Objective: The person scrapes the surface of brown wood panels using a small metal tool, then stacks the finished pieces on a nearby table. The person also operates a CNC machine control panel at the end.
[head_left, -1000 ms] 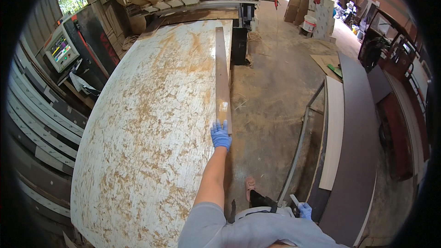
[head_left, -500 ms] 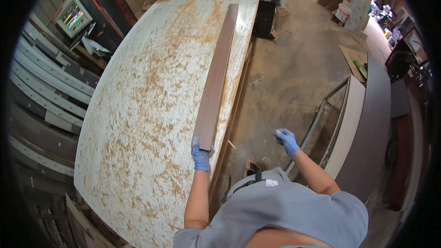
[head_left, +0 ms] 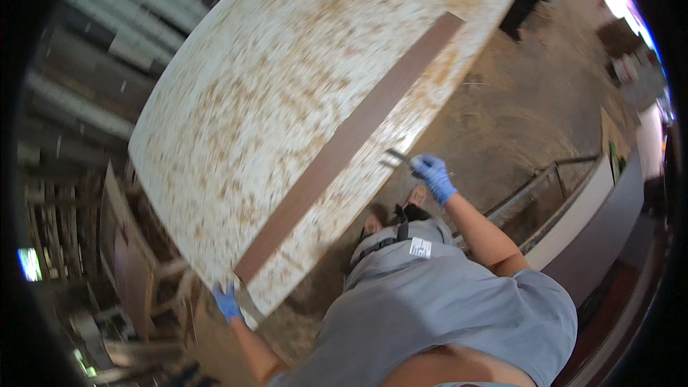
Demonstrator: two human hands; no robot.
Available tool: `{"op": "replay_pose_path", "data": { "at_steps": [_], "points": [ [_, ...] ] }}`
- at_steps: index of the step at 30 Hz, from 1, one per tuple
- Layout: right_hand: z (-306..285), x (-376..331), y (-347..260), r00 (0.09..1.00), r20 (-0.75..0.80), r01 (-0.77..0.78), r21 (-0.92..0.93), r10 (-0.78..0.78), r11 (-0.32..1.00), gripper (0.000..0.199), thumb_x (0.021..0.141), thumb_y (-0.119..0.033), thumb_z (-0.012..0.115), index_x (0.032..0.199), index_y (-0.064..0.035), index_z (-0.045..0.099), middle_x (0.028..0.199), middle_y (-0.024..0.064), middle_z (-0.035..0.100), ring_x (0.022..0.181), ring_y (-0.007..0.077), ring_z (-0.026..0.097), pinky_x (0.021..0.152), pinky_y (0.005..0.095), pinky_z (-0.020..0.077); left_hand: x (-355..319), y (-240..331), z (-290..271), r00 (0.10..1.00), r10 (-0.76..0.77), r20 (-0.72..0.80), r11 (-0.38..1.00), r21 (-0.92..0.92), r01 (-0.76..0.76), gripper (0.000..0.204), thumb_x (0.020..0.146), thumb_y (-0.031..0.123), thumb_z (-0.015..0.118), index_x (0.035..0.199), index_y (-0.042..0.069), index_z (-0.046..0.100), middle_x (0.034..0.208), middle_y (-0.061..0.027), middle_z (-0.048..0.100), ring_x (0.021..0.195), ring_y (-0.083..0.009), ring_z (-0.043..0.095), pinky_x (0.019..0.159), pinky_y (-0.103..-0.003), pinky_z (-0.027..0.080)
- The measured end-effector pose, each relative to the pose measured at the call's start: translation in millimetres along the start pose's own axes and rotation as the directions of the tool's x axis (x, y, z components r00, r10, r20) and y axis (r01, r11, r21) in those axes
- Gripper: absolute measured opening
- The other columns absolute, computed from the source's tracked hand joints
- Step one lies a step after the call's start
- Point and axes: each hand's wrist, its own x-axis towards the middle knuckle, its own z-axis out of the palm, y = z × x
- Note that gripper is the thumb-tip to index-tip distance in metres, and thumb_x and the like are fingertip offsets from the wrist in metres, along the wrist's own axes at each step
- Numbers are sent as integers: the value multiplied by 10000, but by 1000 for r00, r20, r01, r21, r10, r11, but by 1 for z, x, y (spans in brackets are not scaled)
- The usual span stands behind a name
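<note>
A long, narrow brown plank (head_left: 351, 135) lies flat on a white, brown-stained table (head_left: 236, 122), near its right side. My left hand (head_left: 228, 302), in a blue glove, is at the plank's near end by the table's near corner. Its fingers are apart; blur hides whether they touch the plank. My right hand (head_left: 432, 172), also blue-gloved, is closed around a thin, dark, flat tool (head_left: 399, 156), held over the table's right edge and clear of the plank. The exact kind of tool is too blurred to tell.
A metal-framed panel (head_left: 559, 197) and grey boards (head_left: 584, 233) stand to the right. Stacked strips (head_left: 136, 7) line the left side. Wooden pieces (head_left: 147, 272) are beyond the table's near left corner. My feet (head_left: 416, 201) are close to the table's right edge.
The view has turned left. The plank has slid toward the table's near end, and my left hand has moved off it to the corner. My right hand has come closer to the table.
</note>
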Motion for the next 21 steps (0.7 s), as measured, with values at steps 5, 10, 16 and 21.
{"op": "replay_pose_path", "data": {
  "at_steps": [5,10,16,21],
  "points": [
    [50,6,22,993,118,15,-160,4,987,196,836,-228,649,836,-33,627,724,-6,578,642,92,520,604,246,465,9,67,44,871,384,305,745,455,-488,831,586,468,775,1227,24,488,1210,-215,511,1134,-356,473,980,-414,359],
    [126,-1,7,953,302,91,-197,-28,976,167,829,-209,648,811,-48,611,686,-9,556,622,65,499,596,230,451,60,82,82,855,213,473,627,605,-491,979,549,518,775,1329,81,375,1342,-173,404,1255,-329,363,1072,-404,261],
    [201,-3,16,865,501,185,-380,34,906,255,821,-267,640,793,-24,568,652,17,516,581,102,435,540,277,392,68,85,77,849,237,472,717,505,-480,881,499,418,827,1235,92,471,1188,-139,500,1128,-299,465,1003,-407,342],
    [281,-33,27,805,593,452,-602,-10,658,304,794,-351,620,821,-48,605,730,143,602,675,264,576,674,377,465,55,66,84,854,406,325,685,510,-520,840,510,429,803,1220,121,474,1176,-131,500,1130,-281,447,1022,-431,293]
  ]
}}
